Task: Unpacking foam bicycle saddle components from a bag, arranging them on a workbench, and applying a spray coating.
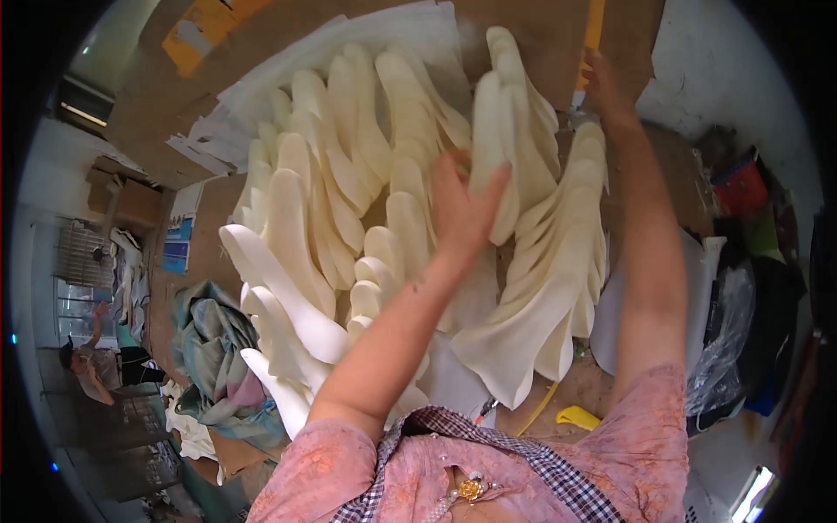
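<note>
Cream, sole-shaped pieces that look like shoe insoles point(305, 231) stand and lean in overlapping rows in front of me. My left hand point(464, 205) reaches in among them, thumb and fingers spread, against the edge of an upright stack point(516, 144); some fingertips are hidden between the pieces. My right hand point(608, 91) is stretched to the far right, beside a yellow strip point(595, 30) on the brown board. Its fingers are small and blurred, so I cannot make out whether they hold anything. Below that hand, another row of insoles point(558, 253) fans toward me.
A crumpled grey-green cloth point(214, 349) lies at the left. Clear plastic wrap point(728, 336) and a red item point(739, 185) are at the right. Near me lies a yellow piece point(577, 417). Another person point(94, 370) is in the left background.
</note>
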Motion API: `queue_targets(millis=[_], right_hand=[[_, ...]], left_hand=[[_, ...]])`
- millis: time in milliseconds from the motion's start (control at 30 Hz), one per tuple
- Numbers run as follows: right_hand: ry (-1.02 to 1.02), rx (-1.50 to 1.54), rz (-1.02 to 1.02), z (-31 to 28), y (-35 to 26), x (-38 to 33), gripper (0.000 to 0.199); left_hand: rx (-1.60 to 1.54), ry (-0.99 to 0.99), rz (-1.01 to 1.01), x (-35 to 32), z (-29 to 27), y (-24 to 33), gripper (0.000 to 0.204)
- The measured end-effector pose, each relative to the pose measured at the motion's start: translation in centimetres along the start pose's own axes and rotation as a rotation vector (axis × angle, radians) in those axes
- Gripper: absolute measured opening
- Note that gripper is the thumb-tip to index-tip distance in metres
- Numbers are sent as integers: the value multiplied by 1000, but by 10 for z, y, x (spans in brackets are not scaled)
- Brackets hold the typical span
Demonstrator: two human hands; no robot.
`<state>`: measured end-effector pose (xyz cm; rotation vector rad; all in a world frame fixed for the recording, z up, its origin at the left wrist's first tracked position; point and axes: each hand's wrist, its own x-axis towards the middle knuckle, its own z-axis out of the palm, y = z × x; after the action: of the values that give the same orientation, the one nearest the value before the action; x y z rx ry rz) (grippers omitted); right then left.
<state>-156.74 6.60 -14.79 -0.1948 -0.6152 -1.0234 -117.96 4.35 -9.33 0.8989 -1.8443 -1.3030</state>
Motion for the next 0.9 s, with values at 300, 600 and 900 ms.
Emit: queue_targets(millis=[300, 600, 900], right_hand=[[1423, -1376, -525, -40, 219, -10, 56], [1574, -2033, -423, -64, 228, 62, 58], [1703, -1813, -1243, -16, 316, 5, 34]], left_hand=[[578, -79, -63, 75, 20, -30, 78], [114, -286, 211, 121, 2, -38, 58], [117, -151, 185, 106, -41, -23, 37]])
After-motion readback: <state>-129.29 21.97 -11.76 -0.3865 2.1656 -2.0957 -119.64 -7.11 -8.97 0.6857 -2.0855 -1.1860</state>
